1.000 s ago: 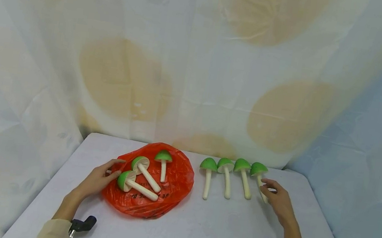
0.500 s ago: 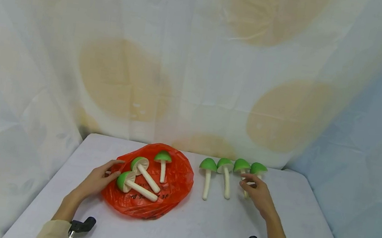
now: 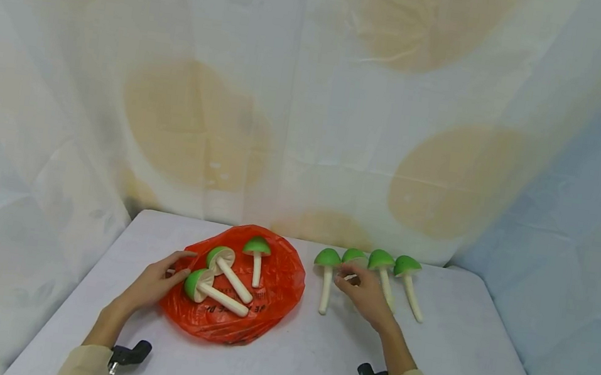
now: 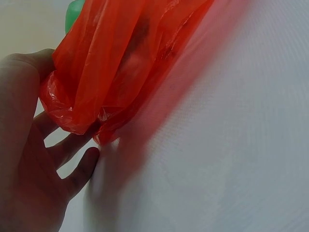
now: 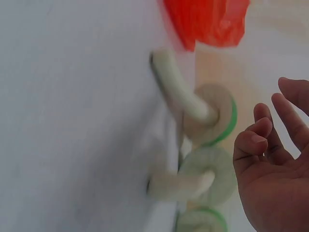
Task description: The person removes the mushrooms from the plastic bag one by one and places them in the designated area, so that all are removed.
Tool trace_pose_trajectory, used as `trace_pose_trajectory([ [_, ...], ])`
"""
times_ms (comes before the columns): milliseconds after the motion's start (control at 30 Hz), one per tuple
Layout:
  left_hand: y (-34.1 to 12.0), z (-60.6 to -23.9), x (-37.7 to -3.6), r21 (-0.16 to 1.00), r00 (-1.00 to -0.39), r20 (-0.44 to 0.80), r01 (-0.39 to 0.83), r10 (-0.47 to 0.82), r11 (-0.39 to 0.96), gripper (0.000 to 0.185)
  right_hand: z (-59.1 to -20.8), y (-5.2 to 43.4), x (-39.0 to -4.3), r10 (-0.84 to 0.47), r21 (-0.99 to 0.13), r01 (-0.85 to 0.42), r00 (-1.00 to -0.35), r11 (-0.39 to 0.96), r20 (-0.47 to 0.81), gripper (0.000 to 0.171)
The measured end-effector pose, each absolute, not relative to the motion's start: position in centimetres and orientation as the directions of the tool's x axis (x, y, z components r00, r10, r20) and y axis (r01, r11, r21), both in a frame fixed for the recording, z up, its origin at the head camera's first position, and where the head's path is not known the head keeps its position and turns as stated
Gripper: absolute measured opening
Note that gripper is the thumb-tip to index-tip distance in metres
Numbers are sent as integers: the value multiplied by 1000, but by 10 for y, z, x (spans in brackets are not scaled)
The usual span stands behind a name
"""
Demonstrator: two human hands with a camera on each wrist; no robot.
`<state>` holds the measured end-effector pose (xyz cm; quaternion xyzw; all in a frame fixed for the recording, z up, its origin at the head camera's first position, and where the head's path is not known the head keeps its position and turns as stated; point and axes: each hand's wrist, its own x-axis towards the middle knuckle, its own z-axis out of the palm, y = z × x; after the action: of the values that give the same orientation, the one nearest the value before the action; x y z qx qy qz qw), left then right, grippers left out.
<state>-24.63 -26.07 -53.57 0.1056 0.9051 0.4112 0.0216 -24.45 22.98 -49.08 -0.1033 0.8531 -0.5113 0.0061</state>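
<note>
We see the left hand point(image 3: 153, 285) resting at the edge of the orange plastic bag point(image 3: 270, 285) on the counter point(image 3: 300, 365), its grip spread, fingers lying against the crumpled plastic. The right hand point(image 3: 366, 294) hovers over the second mushroom point(image 3: 353, 256) in a row of four green-capped ones; its grip is loosely open, fingers slightly bent, closed on nothing. Three more mushrooms point(image 3: 226, 276) lie on the bag. Dark print shows on the bag, but we cannot read it.
</note>
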Motion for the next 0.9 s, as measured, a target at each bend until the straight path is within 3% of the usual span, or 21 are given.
trace_pose_trajectory([
  [167,-260,-536,-247,747,-976,48,176,212,641,45,-481,195,-243,-242,-881,-186,-967,435,84,28],
  [467,-261,-537,-247,742,-976,50,179,213,646,47,-483,153,-241,-389,-884,-261,-916,387,100,34],
  [900,-261,-536,-246,747,-976,42,171,212,643,46,-487,112,-230,-472,-869,-267,-881,416,45,27],
])
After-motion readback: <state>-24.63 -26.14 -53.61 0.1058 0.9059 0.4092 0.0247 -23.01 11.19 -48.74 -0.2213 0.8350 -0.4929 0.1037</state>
